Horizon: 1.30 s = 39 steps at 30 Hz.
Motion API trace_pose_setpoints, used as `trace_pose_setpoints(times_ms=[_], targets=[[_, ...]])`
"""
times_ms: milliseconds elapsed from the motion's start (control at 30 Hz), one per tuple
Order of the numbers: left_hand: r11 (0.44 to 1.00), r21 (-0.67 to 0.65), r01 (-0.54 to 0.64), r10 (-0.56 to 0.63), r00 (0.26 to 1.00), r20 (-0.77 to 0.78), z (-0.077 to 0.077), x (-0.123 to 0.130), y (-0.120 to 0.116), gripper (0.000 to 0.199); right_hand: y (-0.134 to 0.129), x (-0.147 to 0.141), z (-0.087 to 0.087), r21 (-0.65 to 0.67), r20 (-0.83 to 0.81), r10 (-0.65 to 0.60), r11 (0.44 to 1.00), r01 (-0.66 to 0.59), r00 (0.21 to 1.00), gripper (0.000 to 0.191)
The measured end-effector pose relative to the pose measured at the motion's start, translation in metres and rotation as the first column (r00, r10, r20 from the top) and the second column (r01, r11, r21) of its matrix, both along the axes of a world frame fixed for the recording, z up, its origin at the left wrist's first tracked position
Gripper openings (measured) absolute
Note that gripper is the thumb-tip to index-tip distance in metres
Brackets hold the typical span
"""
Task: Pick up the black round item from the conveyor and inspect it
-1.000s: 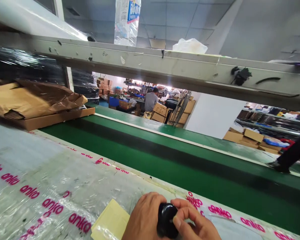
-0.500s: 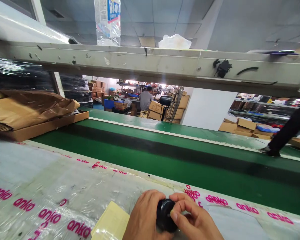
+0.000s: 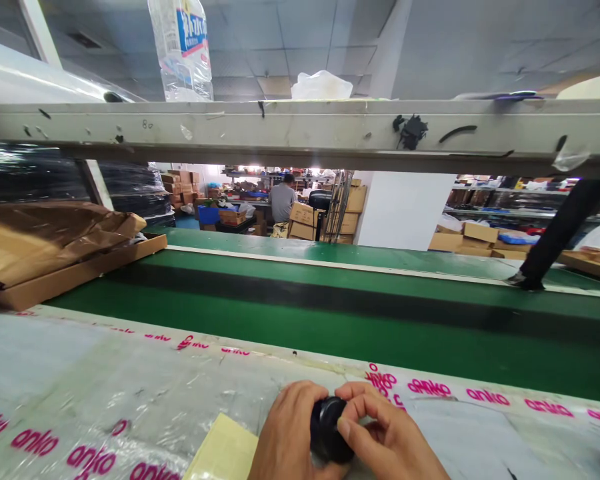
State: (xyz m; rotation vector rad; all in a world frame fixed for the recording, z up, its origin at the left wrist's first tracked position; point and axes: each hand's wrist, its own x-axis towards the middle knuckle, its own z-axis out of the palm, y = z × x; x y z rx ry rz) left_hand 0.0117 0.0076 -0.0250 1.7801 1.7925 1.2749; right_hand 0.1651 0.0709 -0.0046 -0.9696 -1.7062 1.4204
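A small round black part point(image 3: 329, 428) sits between both my hands at the bottom centre of the head view. My left hand point(image 3: 286, 437) wraps around its left side. My right hand point(image 3: 387, 437) pinches its right edge with thumb and fingertips. Both hands hover over a work surface covered in clear film printed with pink "anko" lettering point(image 3: 130, 393). A pale yellow sheet point(image 3: 221, 455) lies on the film just left of my left hand.
A green conveyor belt point(image 3: 380, 320) runs across behind the work surface. A cardboard tray with brown paper point(image 3: 65, 250) sits at left. A grey shelf beam point(image 3: 300, 130) crosses overhead with a plastic bottle point(image 3: 183, 47). A person point(image 3: 281, 200) works far back among boxes.
The camera view has swung to the right and levelled out. My hands stay on the black part, with my right fingers shifting slightly around its edge.
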Motion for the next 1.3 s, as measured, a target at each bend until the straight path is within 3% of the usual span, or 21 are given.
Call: trace_pose_setpoints(times_ms=[433,667,900,1133,1300], targets=[[0.998,0.055,-0.006,0.007,1.000,-0.022,-0.012,-0.004,0.003,0.050,0.004,0.000,-0.004,0.042,0.060,0.034,0.998,-0.037,0.998,0.016],[0.999,0.052,0.016,-0.016,1.000,-0.009,-0.008,-0.004,0.002,0.038,0.003,-0.001,-0.005,0.074,0.057,0.043,0.996,-0.047,0.997,0.015],[0.997,0.080,-0.001,0.003,0.999,-0.034,-0.011,-0.005,0.002,0.041,0.003,-0.001,-0.003,0.064,0.049,0.046,0.997,-0.049,0.998,0.012],[0.992,0.127,-0.010,0.022,0.995,-0.094,-0.015,-0.005,0.003,0.034,0.000,0.000,-0.001,0.133,0.089,0.017,0.991,-0.028,0.996,0.008],[0.992,0.130,0.007,0.008,0.993,-0.115,-0.015,-0.007,0.002,0.041,0.001,-0.002,-0.006,0.133,0.041,-0.007,0.991,0.001,0.999,0.008]])
